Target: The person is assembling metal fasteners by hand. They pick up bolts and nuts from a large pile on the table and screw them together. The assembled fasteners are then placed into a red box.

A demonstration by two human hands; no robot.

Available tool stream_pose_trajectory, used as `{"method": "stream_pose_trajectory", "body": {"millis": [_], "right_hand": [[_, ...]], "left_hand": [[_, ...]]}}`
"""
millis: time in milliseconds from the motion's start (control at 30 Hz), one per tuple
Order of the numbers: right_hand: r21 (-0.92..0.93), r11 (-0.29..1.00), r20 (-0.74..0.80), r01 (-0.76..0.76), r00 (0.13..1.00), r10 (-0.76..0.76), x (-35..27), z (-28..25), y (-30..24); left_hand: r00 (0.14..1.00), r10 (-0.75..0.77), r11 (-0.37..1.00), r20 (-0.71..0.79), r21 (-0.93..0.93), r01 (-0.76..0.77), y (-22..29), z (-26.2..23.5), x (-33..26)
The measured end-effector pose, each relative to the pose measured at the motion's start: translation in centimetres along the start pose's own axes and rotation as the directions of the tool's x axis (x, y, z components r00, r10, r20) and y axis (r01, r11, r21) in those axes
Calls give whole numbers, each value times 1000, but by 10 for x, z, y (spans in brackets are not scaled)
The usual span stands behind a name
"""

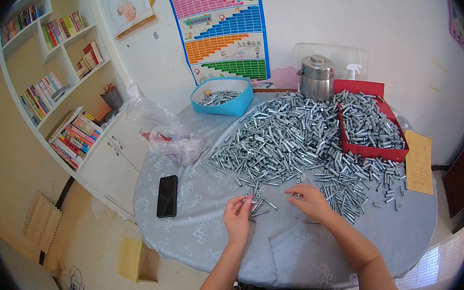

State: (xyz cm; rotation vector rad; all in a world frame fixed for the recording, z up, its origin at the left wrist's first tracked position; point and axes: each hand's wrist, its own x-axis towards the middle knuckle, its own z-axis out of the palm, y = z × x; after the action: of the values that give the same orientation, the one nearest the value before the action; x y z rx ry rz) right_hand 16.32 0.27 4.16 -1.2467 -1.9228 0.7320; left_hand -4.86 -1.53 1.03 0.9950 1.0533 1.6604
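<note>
My left hand (238,217) is closed, thumb and fingertips pinched together over loose metal bolts (257,203) at the near edge of a large pile. Whatever sits in that pinch is too small to make out. To its right, my right hand (312,202) is also closed, its fingertips around a small metal nut or ring, at the pile's front edge. Silvery bolts and tube-shaped sleeves make up the heap (281,140) across the table's middle. A few small metal rings (290,183) lie between the two hands.
A red box (403,149) full of metal sleeves stands right, beside a steel canister (317,79) and a brown paper sheet (418,162). A blue bin (229,107) holds more pieces. Left are a black phone (167,196) and plastic bags (174,142) on the grey tablecloth (206,230).
</note>
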Motion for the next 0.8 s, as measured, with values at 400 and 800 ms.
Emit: {"method": "stream_pose_trajectory", "body": {"millis": [400,800], "right_hand": [[-319,942,63,104,994,-88,69,62,19],[237,959,111,-154,985,131,67,67,10]], "left_hand": [[954,-42,998,-298,-60,25,-3,-28,10],[944,-227,940,-239,-306,148,-1,-32,14]]}}
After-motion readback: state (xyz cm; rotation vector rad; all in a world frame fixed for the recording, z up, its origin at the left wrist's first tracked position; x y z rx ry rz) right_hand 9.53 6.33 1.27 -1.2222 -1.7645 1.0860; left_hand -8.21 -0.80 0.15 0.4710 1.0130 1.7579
